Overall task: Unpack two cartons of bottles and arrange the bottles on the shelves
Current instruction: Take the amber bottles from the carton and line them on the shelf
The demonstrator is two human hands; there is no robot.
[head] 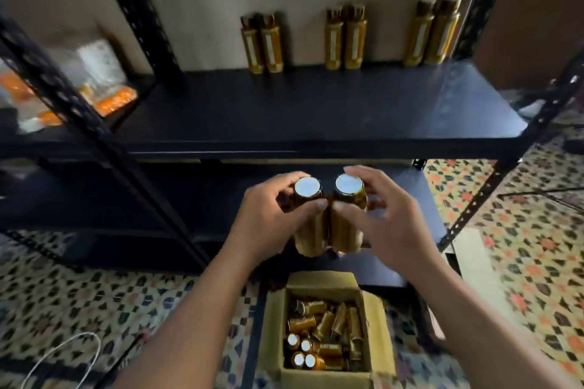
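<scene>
My left hand (268, 218) grips an amber bottle (308, 230) with a white cap, and my right hand (379, 215) grips a second amber bottle (346, 227) right beside it. Both bottles are upright and touching, held above the lower shelf (420, 224), just below the front edge of the upper black shelf (316, 110). Three pairs of amber bottles (346, 38) stand at the back of that upper shelf. Below my arms an open carton (325, 325) on the floor holds several more bottles, some upright, some lying.
Black slotted uprights (104, 136) frame the rack on the left and right. White and orange packets (104, 82) lie on the neighbouring shelf at left. A brown box (531, 35) sits at the upper right. The floor is patterned tile (521, 230), with a white cord (63, 354) at bottom left.
</scene>
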